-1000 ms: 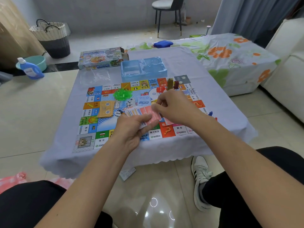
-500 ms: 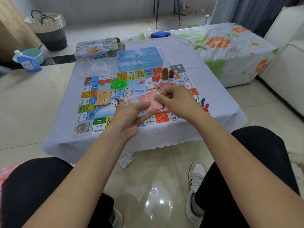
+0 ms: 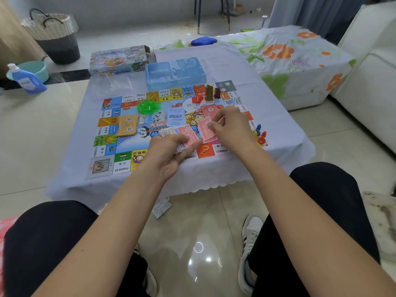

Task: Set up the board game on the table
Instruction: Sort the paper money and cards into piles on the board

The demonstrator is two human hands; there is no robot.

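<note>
Tiled floor, low table under a pale lavender tablecloth (image 3: 267,116); a colourful square property-trading game board (image 3: 120,133) lay flat on it. Left hand (image 3: 169,155) gripped a fanned stack of paper play-money notes (image 3: 182,136), red ones uppermost, over the board's near edge. Right hand (image 3: 231,129) pinched a single red note (image 3: 204,128) just beside that stack; a second thin note seemed caught in its fingers, though blur hid the detail. On the board behind the hands: a loose red note pile (image 3: 209,109), pale blue cards (image 3: 175,118), tan cards (image 3: 127,126), a heap of green plastic houses (image 3: 148,106), red plastic pieces (image 3: 197,99) and two upright dark tokens (image 3: 212,93). Coloured pawns (image 3: 260,133) stood at the board's right edge. Beyond the board sat a translucent blue plastic tray (image 3: 175,71) and the printed game box (image 3: 120,60).
</note>
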